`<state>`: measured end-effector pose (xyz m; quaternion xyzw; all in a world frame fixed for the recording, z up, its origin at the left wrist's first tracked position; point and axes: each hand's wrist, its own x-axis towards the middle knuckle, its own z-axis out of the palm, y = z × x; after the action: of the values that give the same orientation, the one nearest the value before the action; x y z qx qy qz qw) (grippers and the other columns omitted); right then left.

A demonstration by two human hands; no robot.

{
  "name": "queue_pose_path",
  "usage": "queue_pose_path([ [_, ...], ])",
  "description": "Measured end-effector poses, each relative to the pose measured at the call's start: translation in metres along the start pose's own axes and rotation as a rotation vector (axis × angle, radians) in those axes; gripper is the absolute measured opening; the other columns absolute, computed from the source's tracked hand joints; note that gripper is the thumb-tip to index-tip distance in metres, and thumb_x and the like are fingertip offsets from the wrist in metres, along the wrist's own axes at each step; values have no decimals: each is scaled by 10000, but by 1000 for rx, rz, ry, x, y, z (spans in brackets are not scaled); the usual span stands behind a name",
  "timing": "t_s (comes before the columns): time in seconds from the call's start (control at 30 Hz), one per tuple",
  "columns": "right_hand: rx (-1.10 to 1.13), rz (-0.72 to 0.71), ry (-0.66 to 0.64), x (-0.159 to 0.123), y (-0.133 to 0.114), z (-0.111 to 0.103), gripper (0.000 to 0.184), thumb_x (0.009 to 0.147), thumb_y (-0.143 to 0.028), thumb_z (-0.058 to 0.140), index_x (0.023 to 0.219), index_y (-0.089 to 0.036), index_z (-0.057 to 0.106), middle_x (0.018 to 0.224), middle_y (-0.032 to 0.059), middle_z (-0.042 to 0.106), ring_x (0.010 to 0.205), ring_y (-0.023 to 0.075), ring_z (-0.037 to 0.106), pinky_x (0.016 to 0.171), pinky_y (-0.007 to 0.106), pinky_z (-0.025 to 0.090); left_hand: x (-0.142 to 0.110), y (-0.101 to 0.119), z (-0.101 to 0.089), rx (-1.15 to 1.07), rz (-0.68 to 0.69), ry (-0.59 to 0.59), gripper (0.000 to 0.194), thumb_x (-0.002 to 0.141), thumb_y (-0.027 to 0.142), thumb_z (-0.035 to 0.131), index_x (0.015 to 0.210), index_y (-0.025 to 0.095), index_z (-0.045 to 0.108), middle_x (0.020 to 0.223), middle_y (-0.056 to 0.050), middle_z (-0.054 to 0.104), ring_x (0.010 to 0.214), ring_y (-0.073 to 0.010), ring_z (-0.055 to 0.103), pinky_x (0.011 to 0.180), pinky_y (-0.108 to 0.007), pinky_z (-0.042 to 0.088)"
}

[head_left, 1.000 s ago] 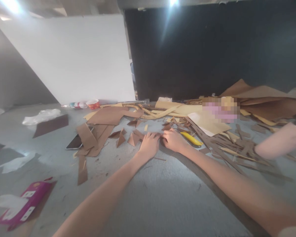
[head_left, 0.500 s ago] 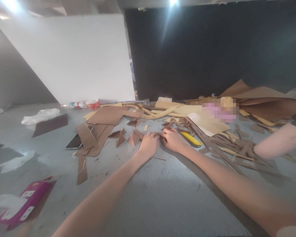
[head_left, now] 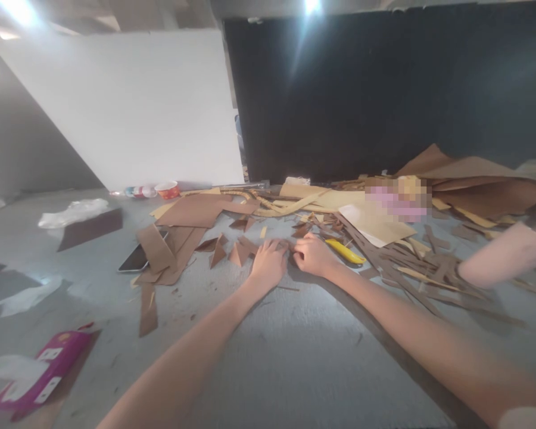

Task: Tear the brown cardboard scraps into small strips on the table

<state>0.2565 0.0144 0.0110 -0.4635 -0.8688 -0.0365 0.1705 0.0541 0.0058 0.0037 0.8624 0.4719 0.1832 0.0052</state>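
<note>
My left hand [head_left: 269, 262] rests low on the grey table, its fingers bent together and pressing at the edge of a small brown piece [head_left: 290, 244] of leather-like sheet. From the other side my right hand [head_left: 315, 256] closes in a pinch on the same piece, with the fingertips of both hands almost meeting. Most of that piece is hidden under my fingers. Folded brown triangular pieces [head_left: 239, 252] stand just left of my left hand. A yellow utility knife [head_left: 346, 252] lies right beside my right hand.
Brown strips [head_left: 429, 280] are heaped at the right, near another person's forearm [head_left: 504, 253]. Larger brown sheets [head_left: 192, 211] and a phone [head_left: 134, 259] lie left. A magenta tissue pack [head_left: 67, 357] is at the front left. A red paper cup [head_left: 167, 190] stands at the back.
Both hands stay in nearly the same place, with only slight finger movement around the small brown piece. The view has shifted very slightly.
</note>
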Motion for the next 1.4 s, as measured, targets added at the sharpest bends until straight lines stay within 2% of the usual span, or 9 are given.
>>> queue_pose_path([
  [0.2,92,-74,-19,-1,-2,-5,272,924,-61,559,767,-207,727,841,60,770,817,215,627,945,356,442,-1,1,-3,39,-6,-4,557,1002,138,527,1538,222,651,1552,-168,588,1424,-371,504,1097,-534,540],
  [0.4,202,-23,9,0,1,0,294,937,-36,565,835,-213,777,888,49,799,875,220,673,936,345,466,1,1,-2,-26,65,-22,427,1008,95,525,1369,188,734,1394,-134,718,1297,-320,615,1080,-472,546],
  [0.47,257,24,79,1,5,4,314,955,-37,556,864,-211,801,905,44,808,884,213,696,948,339,476,2,0,0,-44,76,-15,396,1022,98,529,1341,182,748,1398,-125,740,1300,-311,631,1094,-464,541],
  [0.57,270,178,208,3,12,12,323,976,-60,565,974,-205,853,989,57,834,932,223,736,984,354,486,3,-1,2,-57,72,-15,395,1019,74,527,1324,174,758,1389,-124,763,1321,-301,644,1112,-453,537],
  [0.63,241,259,218,5,17,15,322,974,-74,587,1044,-203,874,1027,71,842,935,234,753,993,370,496,3,-1,2,-60,50,-16,403,1001,46,525,1301,171,765,1368,-130,772,1315,-293,659,1108,-446,540],
  [0.73,222,296,185,6,20,18,331,968,-84,605,1093,-202,887,1038,85,847,928,241,770,996,378,516,3,0,2,-58,38,-12,400,994,36,524,1273,171,775,1357,-135,772,1302,-291,669,1108,-448,542],
  [0.93,386,273,243,8,25,24,333,944,-74,586,1023,-199,885,1039,81,855,948,236,784,961,349,555,3,-1,4,-36,48,-11,393,1019,68,540,1291,183,799,1394,-137,751,1316,-295,644,1117,-446,542],
  [1.2,558,406,217,10,32,28,283,932,-138,582,911,-209,855,915,52,848,841,228,749,797,303,530,2,0,1,-28,32,-29,394,1022,69,550,1287,199,812,1394,-125,748,1323,-300,632,1118,-449,546],
  [1.4,527,431,210,11,30,27,225,919,-168,611,952,-215,829,895,42,824,880,233,749,884,338,502,2,1,0,-36,21,-27,420,1012,52,537,1301,185,810,1387,-130,753,1316,-302,638,1118,-451,544],
])
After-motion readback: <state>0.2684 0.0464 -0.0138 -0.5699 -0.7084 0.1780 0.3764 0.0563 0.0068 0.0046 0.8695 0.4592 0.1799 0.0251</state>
